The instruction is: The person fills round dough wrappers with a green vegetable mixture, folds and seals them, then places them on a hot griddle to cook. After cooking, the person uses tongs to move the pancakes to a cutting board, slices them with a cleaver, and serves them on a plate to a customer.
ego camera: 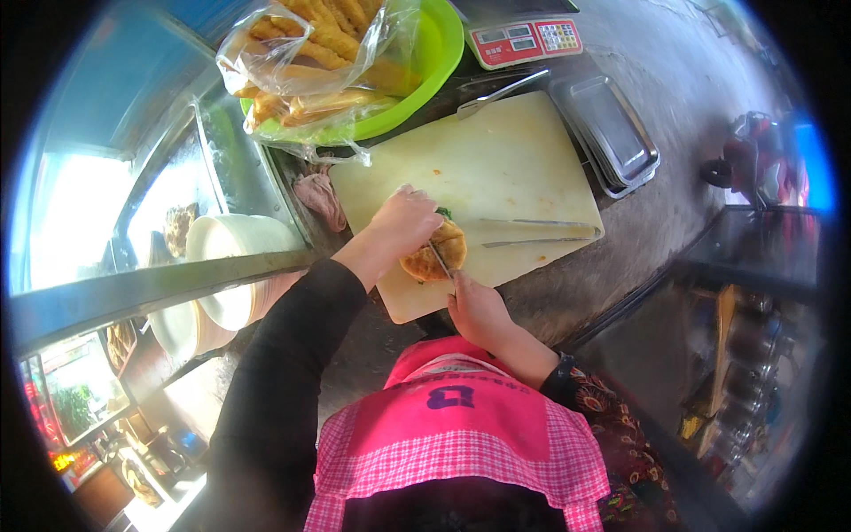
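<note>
A round browned flatbread [449, 249] lies on the near part of a white cutting board [505, 153], with some green filling at its far edge. My left hand [407, 218] grips its far left side, fingers curled and partly hidden. In my right hand [482, 307] is a knife [439, 258], its narrow blade lying across the bread. The handle is hidden inside my fist. To the right of the bread, metal tongs [542, 233] rest on the board.
Fried dough sticks [332, 40] in a plastic bag fill a green basin [449, 46] at the back. Behind the board are a metal spatula [498, 94] and red scale [525, 43]. Metal trays [608, 133] stand right; a pink cloth [320, 199] and stacked white containers [243, 239] lie left.
</note>
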The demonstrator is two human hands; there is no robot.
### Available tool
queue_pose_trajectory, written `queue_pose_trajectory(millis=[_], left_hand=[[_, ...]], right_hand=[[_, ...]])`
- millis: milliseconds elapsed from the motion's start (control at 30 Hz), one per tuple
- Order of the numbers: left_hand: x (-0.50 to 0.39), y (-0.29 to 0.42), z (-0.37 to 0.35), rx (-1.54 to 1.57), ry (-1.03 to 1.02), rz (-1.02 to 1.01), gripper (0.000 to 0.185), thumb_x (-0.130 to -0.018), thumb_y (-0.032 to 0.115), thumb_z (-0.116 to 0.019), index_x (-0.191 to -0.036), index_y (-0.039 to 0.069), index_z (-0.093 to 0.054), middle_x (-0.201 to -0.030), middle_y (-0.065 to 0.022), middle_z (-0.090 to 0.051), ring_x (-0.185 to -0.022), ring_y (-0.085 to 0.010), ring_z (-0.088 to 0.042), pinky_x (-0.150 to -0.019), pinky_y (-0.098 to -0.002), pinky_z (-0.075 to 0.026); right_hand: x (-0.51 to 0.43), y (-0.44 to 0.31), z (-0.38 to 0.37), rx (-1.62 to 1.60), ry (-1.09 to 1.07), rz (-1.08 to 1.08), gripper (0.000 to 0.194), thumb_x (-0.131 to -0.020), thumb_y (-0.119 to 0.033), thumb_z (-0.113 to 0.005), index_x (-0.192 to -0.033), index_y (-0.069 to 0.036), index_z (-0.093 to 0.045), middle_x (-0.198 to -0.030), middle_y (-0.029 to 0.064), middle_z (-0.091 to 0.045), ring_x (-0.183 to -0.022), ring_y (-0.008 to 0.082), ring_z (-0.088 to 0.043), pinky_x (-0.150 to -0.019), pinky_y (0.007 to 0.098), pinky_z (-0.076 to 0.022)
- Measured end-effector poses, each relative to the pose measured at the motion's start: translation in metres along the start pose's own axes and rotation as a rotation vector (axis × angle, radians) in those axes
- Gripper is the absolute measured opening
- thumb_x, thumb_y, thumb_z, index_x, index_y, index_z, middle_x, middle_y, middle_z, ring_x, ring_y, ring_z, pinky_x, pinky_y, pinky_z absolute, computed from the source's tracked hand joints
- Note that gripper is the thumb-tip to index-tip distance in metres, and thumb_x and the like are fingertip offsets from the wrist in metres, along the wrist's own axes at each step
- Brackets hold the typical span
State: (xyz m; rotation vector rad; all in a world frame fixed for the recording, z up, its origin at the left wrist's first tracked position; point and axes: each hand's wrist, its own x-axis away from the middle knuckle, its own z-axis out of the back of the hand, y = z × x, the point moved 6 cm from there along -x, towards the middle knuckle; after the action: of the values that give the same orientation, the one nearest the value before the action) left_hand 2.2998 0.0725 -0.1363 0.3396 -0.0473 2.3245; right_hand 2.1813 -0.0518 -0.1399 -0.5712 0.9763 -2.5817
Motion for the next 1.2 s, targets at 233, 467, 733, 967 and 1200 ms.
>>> queue_pose_trajectory(millis=[233, 467, 733, 967, 1200], left_hand=[[-0.005, -0.003, -0.008, -0.037, 0.014, 0.000, 0.012, -0.083, 0.015, -0.061, -0.080, 0.017, -0.073, -0.088, -0.0019, -0.068, -0.096, -0.0210, -0.065, -0.087, -0.0369, -0.044], [-0.008, 0.003, -0.010, -0.009, 0.017, 0.006, 0.012, -0.084, 0.015, -0.060, -0.082, 0.017, -0.072, -0.090, -0.0023, -0.068, -0.099, -0.0200, -0.064, -0.088, -0.0374, -0.044], [0.006, 0.000, -0.010, -0.029, 0.104, 0.014, 0.007, -0.083, 0.014, -0.061, -0.081, 0.015, -0.067, -0.088, -0.0024, -0.064, -0.098, -0.0226, -0.062, -0.092, -0.0417, -0.043], [0.024, 0.019, 0.030, -0.049, 0.283, 0.000, 0.025, -0.086, 0.017, -0.058, -0.109, 0.016, -0.068, -0.114, -0.0033, -0.064, -0.120, -0.0231, -0.055, -0.114, -0.0523, -0.032], [0.163, 0.062, 0.081, 0.522, 0.815, 0.200, 0.040, -0.077, 0.000, -0.062, -0.117, 0.006, -0.067, -0.118, -0.0137, -0.064, -0.111, -0.0328, -0.060, -0.098, -0.0465, -0.047]], right_hand=[[-0.008, 0.006, -0.012, 0.015, -0.052, -0.077, 0.029, -0.093, -0.015, -0.054, -0.113, 0.004, -0.047, -0.084, 0.0251, -0.064, -0.074, 0.0447, -0.064, -0.067, 0.0538, -0.0517], [-0.010, 0.020, -0.030, 0.004, -0.003, -0.124, 0.028, -0.093, -0.016, -0.054, -0.114, 0.002, -0.047, -0.084, 0.0233, -0.065, -0.074, 0.0433, -0.065, -0.066, 0.0530, -0.0516], [-0.009, 0.017, -0.038, -0.013, -0.008, -0.169, 0.027, -0.097, -0.017, -0.048, -0.118, 0.001, -0.048, -0.089, 0.0253, -0.067, -0.074, 0.0446, -0.066, -0.067, 0.0561, -0.0517], [0.003, 0.028, -0.012, -0.081, 0.101, -0.027, 0.038, -0.094, -0.018, -0.056, -0.128, -0.001, -0.051, -0.098, 0.0255, -0.067, -0.089, 0.0451, -0.065, -0.076, 0.0542, -0.0525], [0.077, 0.082, 0.045, -0.071, 0.277, -0.043, 0.033, -0.094, -0.014, -0.058, -0.127, -0.006, -0.057, -0.107, 0.0212, -0.067, -0.099, 0.0441, -0.064, -0.081, 0.0463, -0.0524]])
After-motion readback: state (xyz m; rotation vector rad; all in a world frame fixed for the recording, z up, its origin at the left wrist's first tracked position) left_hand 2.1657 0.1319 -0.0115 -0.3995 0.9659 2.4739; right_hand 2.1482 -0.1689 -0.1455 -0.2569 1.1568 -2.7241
